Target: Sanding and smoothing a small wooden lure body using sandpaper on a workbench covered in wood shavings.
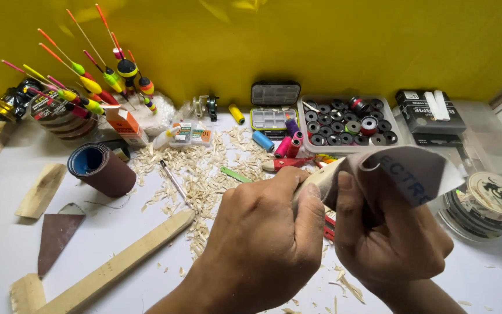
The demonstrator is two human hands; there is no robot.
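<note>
Wood is everywhere: from my remote view a long wooden strip (117,261) lies by the table's (7,232) near-left corner, past a sandpaper roll (101,167) and pale shavings (204,174). My left hand (262,238) is clenched around a small wooden piece (321,177) above the table's near edge. My right hand (387,232) grips a sheet of sandpaper (416,174) wrapped over that piece. A tray of spools (347,125) sits at the far edge

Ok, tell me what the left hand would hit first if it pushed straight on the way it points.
Probably the red-handled tool just beyond the left hand, then the thread spools; depth is unclear.
</note>
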